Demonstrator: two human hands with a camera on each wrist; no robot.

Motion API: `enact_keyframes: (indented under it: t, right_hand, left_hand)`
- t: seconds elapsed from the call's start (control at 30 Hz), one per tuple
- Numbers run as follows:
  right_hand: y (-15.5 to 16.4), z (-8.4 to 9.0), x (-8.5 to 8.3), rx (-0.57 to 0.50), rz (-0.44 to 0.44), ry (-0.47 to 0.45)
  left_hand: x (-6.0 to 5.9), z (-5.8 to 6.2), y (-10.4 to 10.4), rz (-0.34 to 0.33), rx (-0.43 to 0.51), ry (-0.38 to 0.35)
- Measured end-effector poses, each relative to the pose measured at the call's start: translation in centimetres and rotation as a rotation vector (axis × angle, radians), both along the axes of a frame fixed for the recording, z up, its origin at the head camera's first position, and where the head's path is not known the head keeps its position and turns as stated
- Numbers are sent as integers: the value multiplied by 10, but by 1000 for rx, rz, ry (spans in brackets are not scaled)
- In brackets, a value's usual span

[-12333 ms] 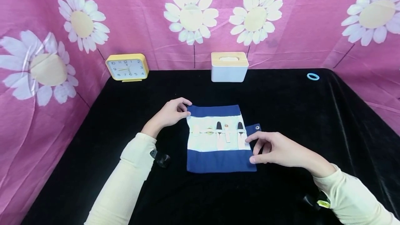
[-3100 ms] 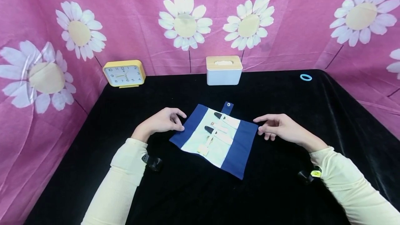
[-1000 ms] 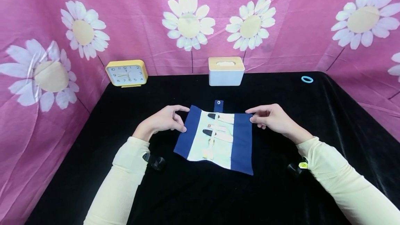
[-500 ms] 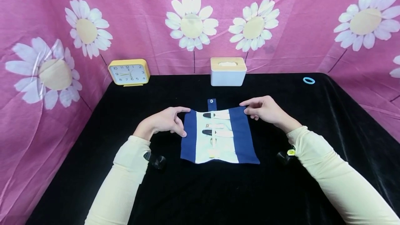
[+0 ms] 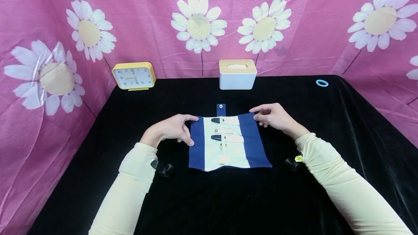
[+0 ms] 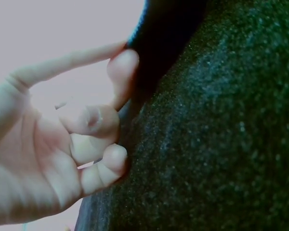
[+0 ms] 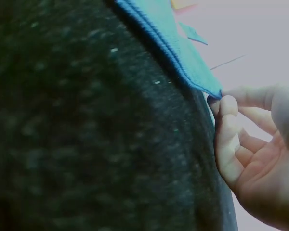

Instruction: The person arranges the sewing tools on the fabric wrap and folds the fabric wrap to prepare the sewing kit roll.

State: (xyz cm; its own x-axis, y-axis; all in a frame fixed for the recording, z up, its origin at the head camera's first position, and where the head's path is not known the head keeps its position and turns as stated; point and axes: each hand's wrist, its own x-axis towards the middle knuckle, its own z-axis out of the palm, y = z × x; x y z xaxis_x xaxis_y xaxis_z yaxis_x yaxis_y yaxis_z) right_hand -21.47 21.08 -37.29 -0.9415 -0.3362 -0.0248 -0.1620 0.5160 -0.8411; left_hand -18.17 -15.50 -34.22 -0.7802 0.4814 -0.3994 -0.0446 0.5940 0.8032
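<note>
Only wrist views show each hand (image 6: 62, 144) (image 7: 255, 159) pinching the pouch (image 5: 228, 142) corners; head hides it.

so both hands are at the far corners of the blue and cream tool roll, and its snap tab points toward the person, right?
Not quite. The snap tab points away from the person, toward the tissue box, as the head view shows. The left hand and right hand are indeed at the far corners of the tool roll.
</note>
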Motion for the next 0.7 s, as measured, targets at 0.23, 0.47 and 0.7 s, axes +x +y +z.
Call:
enact_keyframes:
  t: [0.23, 0.47, 0.7]
  right_hand:
    - [0, -1, 7, 53, -17, -36]
    - [3, 5, 24, 106, 25, -51]
    - [17, 8, 49, 63, 60, -61]
  left_hand:
    - [2, 1, 1, 0, -35, -5]
    - [2, 1, 0, -3, -62, -19]
    - [4, 7, -2, -9, -154, 59]
